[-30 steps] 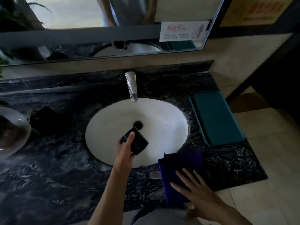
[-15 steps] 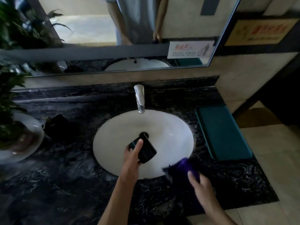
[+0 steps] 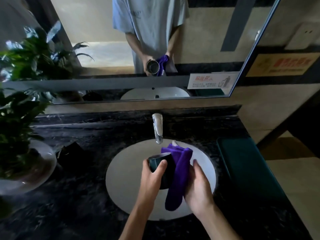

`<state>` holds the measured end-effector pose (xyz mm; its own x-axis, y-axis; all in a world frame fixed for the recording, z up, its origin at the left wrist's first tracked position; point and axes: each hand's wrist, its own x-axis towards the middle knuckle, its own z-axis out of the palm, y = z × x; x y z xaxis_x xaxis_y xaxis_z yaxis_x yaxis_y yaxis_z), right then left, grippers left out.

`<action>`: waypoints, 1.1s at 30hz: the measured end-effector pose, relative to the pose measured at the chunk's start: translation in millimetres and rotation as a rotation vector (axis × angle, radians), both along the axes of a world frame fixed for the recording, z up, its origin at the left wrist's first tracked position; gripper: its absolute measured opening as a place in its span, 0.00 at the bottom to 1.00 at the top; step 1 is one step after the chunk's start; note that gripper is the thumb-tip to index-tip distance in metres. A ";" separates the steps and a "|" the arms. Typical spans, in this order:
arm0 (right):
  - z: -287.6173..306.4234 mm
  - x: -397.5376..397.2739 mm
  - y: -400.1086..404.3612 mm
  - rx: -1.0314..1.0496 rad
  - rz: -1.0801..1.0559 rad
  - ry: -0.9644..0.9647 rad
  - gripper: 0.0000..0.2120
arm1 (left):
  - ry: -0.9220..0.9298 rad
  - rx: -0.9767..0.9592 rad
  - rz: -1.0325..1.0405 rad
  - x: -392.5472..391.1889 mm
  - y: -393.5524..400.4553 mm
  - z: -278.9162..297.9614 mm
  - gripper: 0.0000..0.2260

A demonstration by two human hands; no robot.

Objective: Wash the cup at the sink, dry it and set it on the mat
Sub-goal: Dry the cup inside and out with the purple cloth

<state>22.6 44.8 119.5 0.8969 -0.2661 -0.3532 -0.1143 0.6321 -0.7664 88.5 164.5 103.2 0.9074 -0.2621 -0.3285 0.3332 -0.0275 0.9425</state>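
My left hand grips a dark cup above the white sink basin, the cup's rim pointing up and away from me. My right hand holds a purple cloth pressed against the cup's right side; the cloth hangs down below the hand. A teal mat lies on the dark marble counter to the right of the sink.
A chrome tap stands behind the basin with no water running. A potted plant in a white bowl sits at the left, a dark object beside it. A mirror covers the wall behind.
My right hand picked the purple cloth up off the counter's front edge and brought it against the cup. My left hand turned the cup more upright. The view tilted upward.
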 end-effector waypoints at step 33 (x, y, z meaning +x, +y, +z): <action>0.7 51.3 16.7 -0.753 -0.140 0.016 0.17 | -0.021 -0.089 0.055 25.8 -20.8 20.9 0.29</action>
<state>73.9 61.5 120.1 0.8335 -0.5507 -0.0442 -0.0863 -0.0507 -0.9950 114.2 143.6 124.1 0.9278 -0.2390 -0.2865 0.3118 0.0749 0.9472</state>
